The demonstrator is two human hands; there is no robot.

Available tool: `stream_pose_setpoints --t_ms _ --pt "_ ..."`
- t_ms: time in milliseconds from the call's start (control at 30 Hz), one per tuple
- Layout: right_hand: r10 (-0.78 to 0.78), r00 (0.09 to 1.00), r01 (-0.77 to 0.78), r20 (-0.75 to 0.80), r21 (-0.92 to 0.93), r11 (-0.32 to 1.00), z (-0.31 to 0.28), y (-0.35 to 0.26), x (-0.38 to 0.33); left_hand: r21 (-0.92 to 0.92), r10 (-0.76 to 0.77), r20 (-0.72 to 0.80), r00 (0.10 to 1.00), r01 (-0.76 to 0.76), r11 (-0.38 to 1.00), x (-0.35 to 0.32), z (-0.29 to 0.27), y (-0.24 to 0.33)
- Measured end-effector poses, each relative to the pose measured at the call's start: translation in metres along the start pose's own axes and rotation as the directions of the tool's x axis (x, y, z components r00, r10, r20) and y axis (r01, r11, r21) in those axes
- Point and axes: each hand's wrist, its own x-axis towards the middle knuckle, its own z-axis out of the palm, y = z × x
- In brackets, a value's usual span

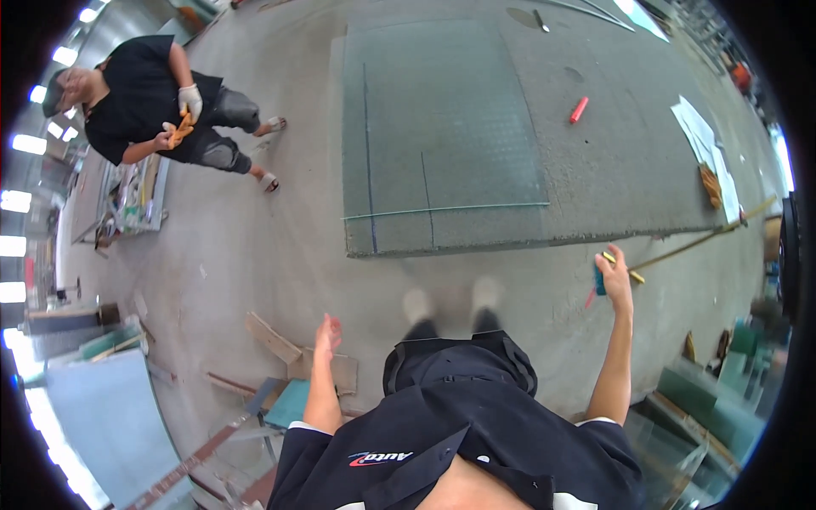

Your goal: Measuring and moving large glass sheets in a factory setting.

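My left hand (327, 335) hangs in the air on the left, fingers loosely stretched and nothing in it. Off the table's near edge, my right hand (617, 276) is closed around a small teal and yellow tool (600, 280); the fingers hide much of it, so its exact kind is unclear. A pinkish-red strip shows below it. Beside this hand a long thin yellowish strip (701, 241) slants up to the right; whether it joins the tool is unclear. In front of me a clear glass sheet (459, 119) lies flat on the grey table (612, 187), with dark lines across it.
A red marker (579, 110), a knife (541, 21), white papers (704, 140) and an orange glove (711, 186) lie on the table. Another person (149, 102) stands at left holding orange gloves. Glass sheets (110, 425) and cardboard (274, 338) are at lower left; more glass (710, 416) stands at lower right.
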Motion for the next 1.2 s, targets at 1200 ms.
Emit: stream_pose_setpoints --t_ms 1200 --pt "0.07 0.934 -0.165 -0.351 -0.247 0.955 0.181 -0.041 -0.041 0.219 0.639 -0.216 0.738 -0.601 0.768 -0.012 0.093 0.18"
